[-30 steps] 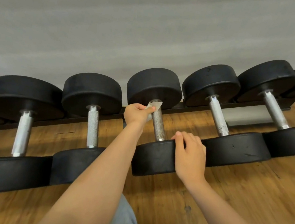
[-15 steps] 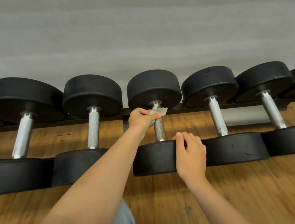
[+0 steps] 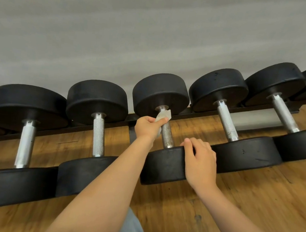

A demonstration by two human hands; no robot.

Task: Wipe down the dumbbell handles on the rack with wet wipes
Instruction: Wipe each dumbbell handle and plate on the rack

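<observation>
Comparing with half a second ago, we find little changed. Our left hand (image 3: 147, 127) stays at the far end of the middle dumbbell's handle (image 3: 167, 136), fingers curled and thumb pinching the crumpled white wet wipe (image 3: 164, 115) against the metal, just below the far rubber head (image 3: 161, 91). Our right hand (image 3: 201, 163) keeps its bent fingers hooked over the rim of the near rubber head (image 3: 163, 165). The handle is a knurled steel cylinder speckled brown; the heads are matte black discs, lightly scuffed. The dumbbell lies in a row with its neighbours against the rack's dark back rail (image 3: 184, 112), above a glossy wood-plank floor (image 3: 234, 203).
</observation>
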